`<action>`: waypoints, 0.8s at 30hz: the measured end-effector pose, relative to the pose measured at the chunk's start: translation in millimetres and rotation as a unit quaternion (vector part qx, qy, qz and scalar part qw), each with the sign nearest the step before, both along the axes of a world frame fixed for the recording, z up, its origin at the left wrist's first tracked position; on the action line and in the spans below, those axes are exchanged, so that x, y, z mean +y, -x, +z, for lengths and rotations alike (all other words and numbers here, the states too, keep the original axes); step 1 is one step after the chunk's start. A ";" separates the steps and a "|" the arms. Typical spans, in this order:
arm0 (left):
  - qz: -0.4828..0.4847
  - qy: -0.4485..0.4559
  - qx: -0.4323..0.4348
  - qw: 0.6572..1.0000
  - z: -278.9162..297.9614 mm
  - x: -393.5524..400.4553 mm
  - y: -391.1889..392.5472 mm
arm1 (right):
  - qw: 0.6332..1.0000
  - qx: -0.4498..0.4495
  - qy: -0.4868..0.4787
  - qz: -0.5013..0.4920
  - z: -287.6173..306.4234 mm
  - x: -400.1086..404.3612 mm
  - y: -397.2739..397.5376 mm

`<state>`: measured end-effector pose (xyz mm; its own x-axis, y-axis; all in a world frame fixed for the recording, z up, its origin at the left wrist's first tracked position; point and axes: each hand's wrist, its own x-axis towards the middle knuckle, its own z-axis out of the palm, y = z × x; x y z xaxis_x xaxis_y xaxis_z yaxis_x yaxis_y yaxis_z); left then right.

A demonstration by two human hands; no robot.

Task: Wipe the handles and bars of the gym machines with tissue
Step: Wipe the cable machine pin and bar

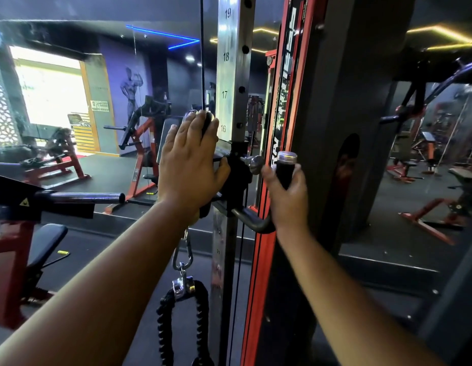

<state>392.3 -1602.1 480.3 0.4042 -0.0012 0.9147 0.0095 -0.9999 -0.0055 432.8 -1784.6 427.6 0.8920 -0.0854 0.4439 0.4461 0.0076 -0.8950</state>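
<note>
I stand at a cable machine whose numbered steel upright (230,75) carries a black sliding pulley carriage (236,178). My left hand (190,165) lies flat, fingers straight, against the carriage's pulley housing, thumb towards the upright. My right hand (287,196) grips the carriage's black upright handle (285,167), which has a chrome cap. A chrome pull-pin knob (254,164) sticks out between my two hands. No tissue shows in either hand.
A carabiner (182,256) and black rope attachment (182,320) hang from the cable below my left wrist. The machine's red and black frame (282,101) is on the right. A black bar (84,198) and red machines stand on the left, with mirrors behind.
</note>
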 end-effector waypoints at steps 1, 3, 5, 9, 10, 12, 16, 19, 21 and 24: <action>0.002 0.000 0.000 1.000 -0.2 0.2 0.0 | 0.999 -0.017 0.014 -0.034 -19.4 10.3 10.4; 0.003 0.001 -0.003 1.000 -0.6 0.1 -0.1 | 0.996 -0.049 0.059 -0.055 -39.6 20.9 22.9; 0.002 0.000 -0.005 1.000 -0.5 0.1 -1.0 | 0.997 -0.018 0.057 -0.052 -23.9 18.8 12.5; 0.000 0.001 0.006 1.000 -0.2 -1.0 0.1 | 0.987 0.054 -0.011 0.149 31.4 -22.1 -27.1; 0.000 0.002 0.009 1.000 0.0 -1.1 0.6 | 0.971 0.066 -0.024 0.227 36.7 -32.1 -31.2; 0.000 0.001 0.009 1.000 0.1 -1.1 1.3 | 0.954 0.074 -0.040 0.289 37.2 -41.7 -25.3; 0.003 0.000 0.003 1.000 -0.6 1.2 -0.1 | 0.993 0.038 -0.049 0.097 -4.7 -14.2 19.5; 0.002 -0.002 0.003 1.000 -0.4 1.7 -1.7 | 0.996 0.046 -0.044 0.069 -7.3 4.6 31.8; 0.001 -0.003 0.005 1.000 -0.7 0.8 -2.0 | 0.994 0.073 -0.047 0.064 12.5 -4.8 12.3; 0.002 0.000 0.004 1.000 -0.8 0.9 -1.5 | 0.978 0.080 -0.041 0.190 34.0 -30.9 -16.5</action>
<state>393.8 -1601.3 479.6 0.4115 0.0002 0.9114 0.0133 -0.9999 -0.0058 449.3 -1815.5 461.6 0.9237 0.2361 0.3017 0.2517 0.2198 -0.9425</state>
